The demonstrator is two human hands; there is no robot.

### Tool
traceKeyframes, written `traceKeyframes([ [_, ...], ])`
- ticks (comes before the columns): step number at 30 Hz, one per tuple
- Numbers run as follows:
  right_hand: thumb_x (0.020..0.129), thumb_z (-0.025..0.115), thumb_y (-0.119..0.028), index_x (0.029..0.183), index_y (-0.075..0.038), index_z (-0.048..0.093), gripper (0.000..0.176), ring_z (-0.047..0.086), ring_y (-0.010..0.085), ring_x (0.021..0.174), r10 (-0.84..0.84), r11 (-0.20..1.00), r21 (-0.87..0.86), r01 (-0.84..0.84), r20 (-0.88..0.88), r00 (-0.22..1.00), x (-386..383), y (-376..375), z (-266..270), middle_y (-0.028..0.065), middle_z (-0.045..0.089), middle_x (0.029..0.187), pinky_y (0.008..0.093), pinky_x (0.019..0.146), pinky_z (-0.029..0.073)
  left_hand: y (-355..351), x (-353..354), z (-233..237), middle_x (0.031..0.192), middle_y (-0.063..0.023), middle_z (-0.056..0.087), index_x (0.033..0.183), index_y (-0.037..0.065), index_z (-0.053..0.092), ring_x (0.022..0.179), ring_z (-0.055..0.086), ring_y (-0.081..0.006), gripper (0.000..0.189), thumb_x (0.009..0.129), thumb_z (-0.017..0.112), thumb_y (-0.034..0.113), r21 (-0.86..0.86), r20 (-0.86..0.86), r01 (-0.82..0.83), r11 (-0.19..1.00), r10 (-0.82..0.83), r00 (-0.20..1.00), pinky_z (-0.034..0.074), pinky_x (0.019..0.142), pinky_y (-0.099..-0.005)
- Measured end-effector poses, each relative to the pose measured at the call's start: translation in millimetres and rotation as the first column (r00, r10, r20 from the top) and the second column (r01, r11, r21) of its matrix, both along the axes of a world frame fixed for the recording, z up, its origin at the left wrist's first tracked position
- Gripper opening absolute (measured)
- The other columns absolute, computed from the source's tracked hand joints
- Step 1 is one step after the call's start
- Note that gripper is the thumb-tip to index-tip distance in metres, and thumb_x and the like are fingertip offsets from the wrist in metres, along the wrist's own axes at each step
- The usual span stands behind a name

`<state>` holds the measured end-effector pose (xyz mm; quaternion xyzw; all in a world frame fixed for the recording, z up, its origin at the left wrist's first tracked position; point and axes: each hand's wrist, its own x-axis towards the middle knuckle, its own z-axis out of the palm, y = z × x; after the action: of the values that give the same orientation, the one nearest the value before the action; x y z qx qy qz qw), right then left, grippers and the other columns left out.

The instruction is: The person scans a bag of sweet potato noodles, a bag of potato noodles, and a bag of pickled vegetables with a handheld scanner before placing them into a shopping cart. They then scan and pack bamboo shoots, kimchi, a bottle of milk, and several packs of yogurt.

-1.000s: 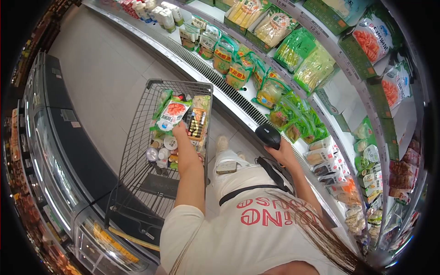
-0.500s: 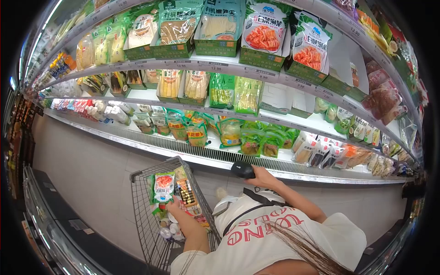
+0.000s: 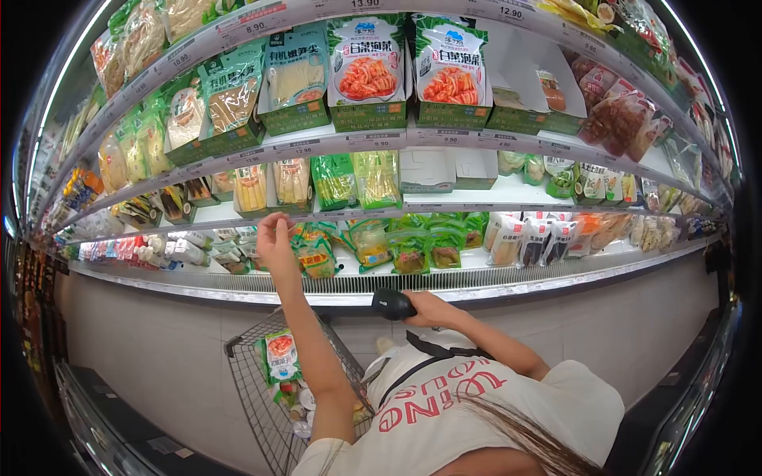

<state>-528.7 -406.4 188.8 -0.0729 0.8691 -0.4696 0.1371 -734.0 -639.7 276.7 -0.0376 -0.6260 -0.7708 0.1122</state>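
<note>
Head view: right hand (image 3: 429, 308) wrapped round black rounded plastic device (image 3: 391, 304), elbow bent. Red-white-green food bag (image 3: 282, 356) lies atop groceries (image 3: 305, 399) in grey wire cart (image 3: 231, 347), pile likely propping it. Left hand (image 3: 275, 238) raised, arm near straight, fingers loosely spread, seemingly empty, before yellow-green plastic bags (image 3: 317, 258) on white shelf (image 3: 475, 259).

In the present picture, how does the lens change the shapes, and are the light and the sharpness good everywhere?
Head view: the shelves bend into arcs, and the corners go black; the large kimchi packets read clearly, while goods at the far left edge look squeezed and hard to read; the shelves are brightly lit, the cart below dimmer; the black handheld device shows little surface detail.
</note>
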Motion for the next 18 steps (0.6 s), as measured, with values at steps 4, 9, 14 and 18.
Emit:
traceKeyframes([
  [4,0.074,0.073,-0.023,0.107,-0.001,0.056,0.044,0.064,0.0414,0.087,-0.017,0.999,-0.028,0.016,-0.022,1.0,12.6,11.9,-8.2,0.0233,0.066,0.089,0.0447,0.076,0.05,71.8,-11.6,81.3,0.096,-0.0046,0.064,0.105,0.001,0.06,0.087,0.062,-0.0131,0.013,0.096,0.056,0.011,-0.195,-0.181,0.194,0.961,-0.23,0.956,0.051,0.075,-0.0265],
  [9,0.073,0.075,-0.025,0.106,0.0,0.056,0.046,0.064,0.0405,0.09,-0.145,0.987,-0.079,0.143,-0.028,0.989,30.5,25.0,-3.9,0.0241,0.066,0.093,0.0432,0.078,0.049,123.4,-18.5,112.8,0.088,-0.011,0.064,0.092,-0.002,0.063,0.083,0.064,-0.0213,0.01,0.091,0.059,0.007,-0.515,-0.4,-0.042,0.856,-0.197,0.895,0.051,0.075,-0.0324],
  [14,0.073,0.077,-0.022,0.111,0.0,0.058,0.048,0.066,0.0303,0.084,-0.236,0.971,-0.041,0.237,0.032,0.971,37.9,34.3,-2.4,0.0189,0.068,0.092,0.0362,0.078,0.049,93.8,-76.9,120.4,0.088,-0.0158,0.064,0.09,-0.002,0.063,0.081,0.063,-0.0315,0.009,0.086,0.06,0.006,-0.516,-0.602,-0.407,0.754,0.02,0.798,0.049,0.075,-0.0402],
  [18,0.073,0.077,-0.021,0.112,0.0,0.059,0.048,0.066,0.0274,0.085,-0.265,0.963,-0.026,0.268,0.08,0.961,41.4,37.5,6.3,0.0184,0.068,0.094,0.0351,0.079,0.049,21.7,-160.5,135.3,0.092,-0.017,0.066,0.096,0.0,0.064,0.084,0.064,-0.0327,0.016,0.082,0.06,0.007,-0.472,-0.491,-0.594,0.652,0.365,0.791,0.048,0.077,-0.0414],
])
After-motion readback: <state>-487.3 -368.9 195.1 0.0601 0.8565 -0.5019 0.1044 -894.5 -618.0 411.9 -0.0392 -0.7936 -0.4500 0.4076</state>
